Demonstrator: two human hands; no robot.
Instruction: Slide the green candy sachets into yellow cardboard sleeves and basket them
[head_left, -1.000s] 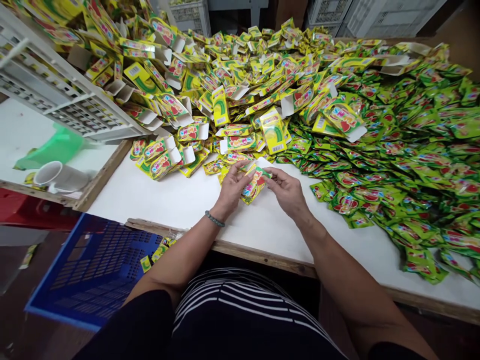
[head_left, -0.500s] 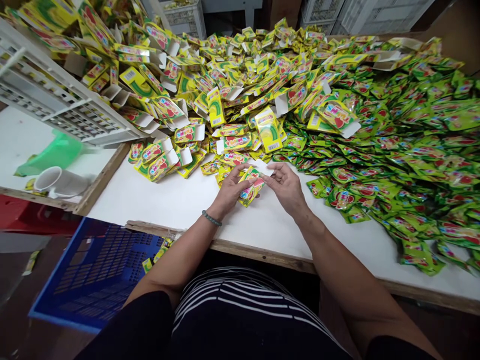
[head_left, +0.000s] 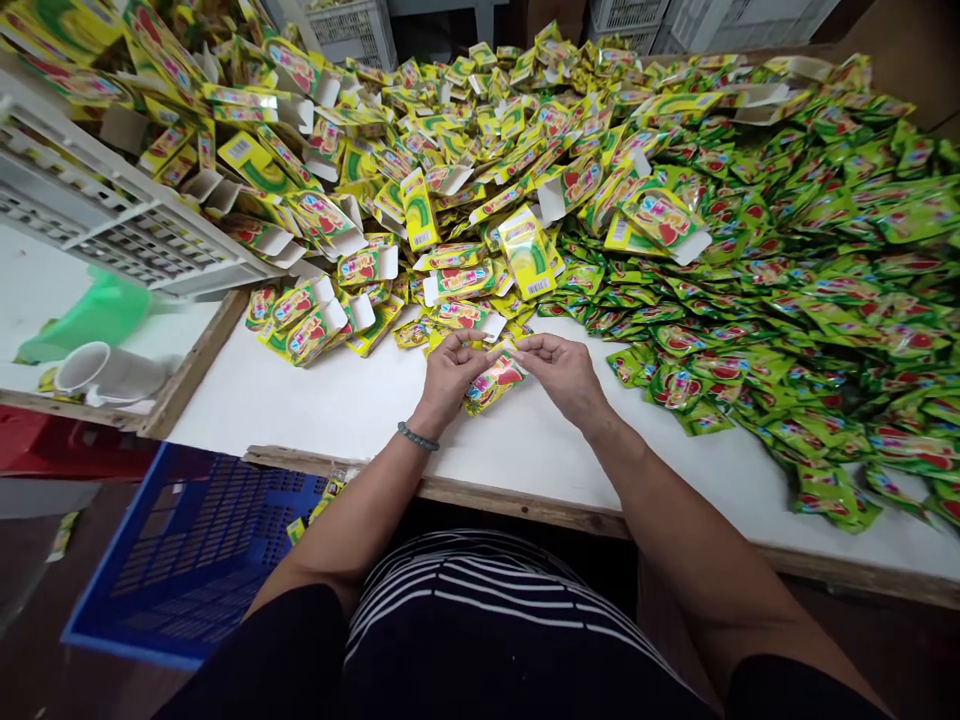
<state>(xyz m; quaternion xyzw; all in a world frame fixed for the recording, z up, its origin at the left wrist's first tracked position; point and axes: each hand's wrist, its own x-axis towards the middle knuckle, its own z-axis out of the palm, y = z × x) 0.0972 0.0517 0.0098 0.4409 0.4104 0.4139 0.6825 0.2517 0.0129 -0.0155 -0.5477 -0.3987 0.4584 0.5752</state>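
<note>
Over the white table (head_left: 360, 410), a small yellow-green carton (head_left: 493, 384) with pink lettering is between my hands. My left hand (head_left: 450, 375), a beaded bracelet at its wrist, is closed on the carton's left side. Thumb and fingers of my right hand (head_left: 564, 375) pinch its upper right end, where the white flap is mostly covered by my fingers. Beyond my hands lie many loose yellow cartons (head_left: 529, 258), several with white flaps standing out. To the right spreads a heap of green foil sachets (head_left: 690, 390).
At the left, a white plastic crate (head_left: 150, 220) leans on its side, cartons spilling from it. A white cup (head_left: 112, 372) and a green plastic piece (head_left: 94, 318) lie beside it. Below the table's wooden edge (head_left: 517, 505) stands a blue crate (head_left: 180, 550) holding some cartons.
The white flap that stood up at the carton's upper end is now down under my fingers. My hands have drawn closer together, and the carton has tilted. The view has shifted slightly.
</note>
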